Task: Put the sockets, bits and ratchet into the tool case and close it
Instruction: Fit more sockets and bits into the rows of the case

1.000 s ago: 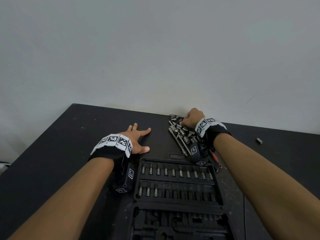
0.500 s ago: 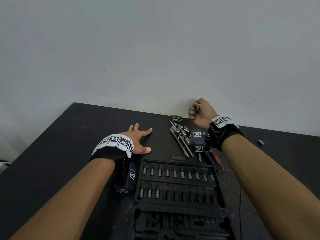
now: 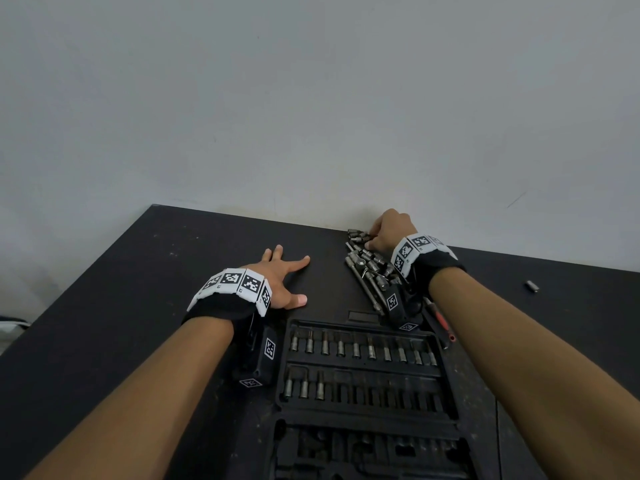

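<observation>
While the open tool case fills the lower centre of the head view, only part of its tray is stocked. Its upper row holds a full line of bits standing in their slots. The second row has just three pieces at its left end, and the slots to their right look bare. The lowest section of the case, at the bottom edge of the frame, is too dark to tell which recesses are filled.

Above the case, right of centre, a heap of loose sockets and long extension bars lies on the black table, close to the wall. The right hand is down on the far end of that heap with its fingers curled; it seems to be pinching a small socket, but the fingertips are hidden, so I cannot tell what, if anything, they hold. The left hand lies flat on the table at centre frame, fingers spread and straight, holding nothing, just above the case's upper left corner.

A red-handled tool shows beside the case's right edge, mostly hidden by the right forearm. One stray bit sits alone at the right of the frame, well apart from the heap.

By my judgement the task is roughly at its middle: most sockets, the bars and the stray bit are still out, I cannot pick out the ratchet, and the case is not yet closed.
</observation>
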A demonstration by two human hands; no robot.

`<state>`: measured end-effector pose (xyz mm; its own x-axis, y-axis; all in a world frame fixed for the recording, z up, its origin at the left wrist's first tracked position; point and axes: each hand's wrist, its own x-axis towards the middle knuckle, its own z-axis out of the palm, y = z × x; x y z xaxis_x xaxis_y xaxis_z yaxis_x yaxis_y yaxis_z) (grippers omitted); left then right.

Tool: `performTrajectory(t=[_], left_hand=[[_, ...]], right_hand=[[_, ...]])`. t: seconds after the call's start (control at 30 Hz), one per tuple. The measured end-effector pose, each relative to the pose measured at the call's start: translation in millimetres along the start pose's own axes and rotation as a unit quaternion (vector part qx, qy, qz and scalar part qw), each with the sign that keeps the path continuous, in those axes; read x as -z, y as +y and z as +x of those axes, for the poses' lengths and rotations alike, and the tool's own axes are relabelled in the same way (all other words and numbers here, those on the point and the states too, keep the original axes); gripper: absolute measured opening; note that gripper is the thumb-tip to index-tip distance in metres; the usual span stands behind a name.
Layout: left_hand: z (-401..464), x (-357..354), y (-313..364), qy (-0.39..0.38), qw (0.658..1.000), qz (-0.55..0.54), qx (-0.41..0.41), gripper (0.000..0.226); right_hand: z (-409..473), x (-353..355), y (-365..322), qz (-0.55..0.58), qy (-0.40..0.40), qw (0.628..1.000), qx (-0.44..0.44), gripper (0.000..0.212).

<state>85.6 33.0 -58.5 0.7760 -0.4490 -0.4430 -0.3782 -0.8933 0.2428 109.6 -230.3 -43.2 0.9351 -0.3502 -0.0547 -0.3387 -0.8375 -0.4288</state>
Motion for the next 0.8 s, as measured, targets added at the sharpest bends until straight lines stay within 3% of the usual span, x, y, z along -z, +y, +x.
performTrajectory(t=[0.17, 0.3, 0.37, 0.4, 0.43, 0.5, 0.53, 0.63, 0.8], left_hand=[[1, -1, -1, 0.001, 1.000, -0.003, -0.003, 0.088], [2, -2, -2, -0.001, 1.000, 0.000, 0.000, 0.088], [2, -3, -2, 0.001, 1.000, 0.001, 0.000, 0.088], [3, -4, -1, 0.004, 1.000, 0.003, 0.001, 0.088], [2, -4, -1, 0.009, 1.000, 0.008, 0.004, 0.088], [0, -4, 1, 0.022, 0.999, 0.022, 0.017, 0.089], [-3, -5, 1, 0.029, 0.999, 0.026, 0.025, 0.089], [-14, -11, 1, 0.040, 0.998, 0.020, 0.044, 0.081], [-37, -7, 1, 0.036, 0.998, 0.010, 0.044, 0.055]], right_hand=[[5, -2, 4, -0.067, 0.005, 0.997, 0.041, 0.015], [9, -4, 5, -0.101, -0.037, 0.993, 0.056, 0.017], [3, 3, 2, -0.038, -0.057, 0.997, 0.023, 0.029], [-1, 7, 0, 0.057, -0.069, 0.996, -0.006, 0.030], [-7, 11, -1, 0.197, -0.083, 0.976, -0.037, 0.028], [-24, 16, 1, 0.456, -0.126, 0.876, -0.096, 0.023], [-35, 19, 2, 0.530, -0.155, 0.827, -0.102, 0.022], [-66, 28, 7, 0.626, -0.208, 0.750, -0.057, 0.020], [-111, 36, 13, 0.670, -0.239, 0.703, 0.003, 0.019]])
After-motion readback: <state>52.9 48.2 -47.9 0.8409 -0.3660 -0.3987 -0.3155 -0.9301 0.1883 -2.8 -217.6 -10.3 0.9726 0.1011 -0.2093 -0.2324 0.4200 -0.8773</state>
